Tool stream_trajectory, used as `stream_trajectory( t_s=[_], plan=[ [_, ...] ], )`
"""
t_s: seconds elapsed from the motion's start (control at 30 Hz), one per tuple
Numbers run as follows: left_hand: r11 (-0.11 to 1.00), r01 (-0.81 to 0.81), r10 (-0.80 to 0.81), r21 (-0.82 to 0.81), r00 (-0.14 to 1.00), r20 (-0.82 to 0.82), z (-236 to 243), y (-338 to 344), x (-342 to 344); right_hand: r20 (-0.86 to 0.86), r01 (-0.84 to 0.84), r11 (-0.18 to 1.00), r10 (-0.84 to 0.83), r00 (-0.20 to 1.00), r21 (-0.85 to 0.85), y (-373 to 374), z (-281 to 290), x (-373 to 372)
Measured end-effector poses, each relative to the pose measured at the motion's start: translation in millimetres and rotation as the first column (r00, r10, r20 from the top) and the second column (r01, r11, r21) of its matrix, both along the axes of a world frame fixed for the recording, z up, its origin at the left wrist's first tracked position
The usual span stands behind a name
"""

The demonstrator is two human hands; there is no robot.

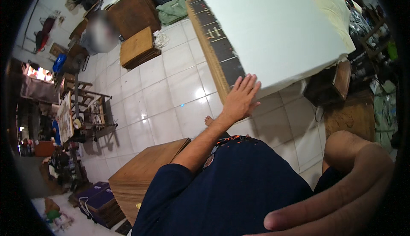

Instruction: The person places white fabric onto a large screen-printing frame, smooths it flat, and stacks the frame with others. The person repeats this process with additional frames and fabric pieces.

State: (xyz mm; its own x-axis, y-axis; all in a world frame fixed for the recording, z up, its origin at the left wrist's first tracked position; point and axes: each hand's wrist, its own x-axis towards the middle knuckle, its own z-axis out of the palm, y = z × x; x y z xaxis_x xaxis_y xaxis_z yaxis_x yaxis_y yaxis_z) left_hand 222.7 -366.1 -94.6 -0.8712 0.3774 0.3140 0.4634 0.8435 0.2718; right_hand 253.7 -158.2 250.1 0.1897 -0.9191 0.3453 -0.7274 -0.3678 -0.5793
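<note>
My left hand (242, 98) rests with its fingers spread on the near left corner of a worktable (221, 61), at the edge of a large white sheet (282, 35). The sheet covers most of the top, leaving a dark marked strip along the left side. My right hand (324, 197) is raised close to the camera at the lower right, large in view; its fingers are loosely bent and apart from the table, with nothing visible in them. Cream cloth (333, 18) is bunched along the sheet's far right edge.
Stacked brown boards stand at lower left (145, 167), beyond the table (136, 46) and at right (346, 116). A wooden rack (92, 99) stands left on the tiled floor (162, 95). A person with blurred head (100, 35) is at the back; purple bundles (94, 197) lie lower left.
</note>
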Motion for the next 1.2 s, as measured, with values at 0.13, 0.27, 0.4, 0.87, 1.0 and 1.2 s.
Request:
stream_trajectory(
  t_s=[0.13,0.27,0.4,0.87,1.0,1.2],
  plan=[
    [0.994,0.046,-0.045,0.100,0.999,-0.016,-1.4,-4.6,0.8,0.018,-0.078,0.997,0.078,0.997,0.007,-34.9,-3.4,-17.0],
    [0.948,0.157,-0.192,0.275,0.976,0.104,-2.7,-20.7,-5.8,0.069,-0.146,0.989,0.146,0.987,-0.003,-71.7,-8.7,-39.2],
    [0.796,0.240,-0.462,0.556,0.834,0.301,5.0,-56.7,-8.6,0.132,-0.107,0.994,0.106,0.986,-0.002,-101.4,-17.0,-66.0],
    [0.832,-0.526,0.471,-0.173,0.506,0.722,-54.7,-305.3,101.9,-0.347,0.849,-0.529,-0.792,-0.502,-0.020,-14.4,-366.2,-181.7],
    [0.815,-0.560,0.470,-0.146,0.492,0.733,-64.6,-324.8,107.1,-0.404,0.823,-0.562,-0.737,-0.542,-0.078,-10.9,-392.2,-180.1],
    [0.866,-0.483,0.268,0.133,0.670,0.692,-73.2,-297.0,36.5,-0.392,0.807,-0.588,-0.733,-0.556,-0.044,-12.5,-385.7,-179.0]
  ],
)
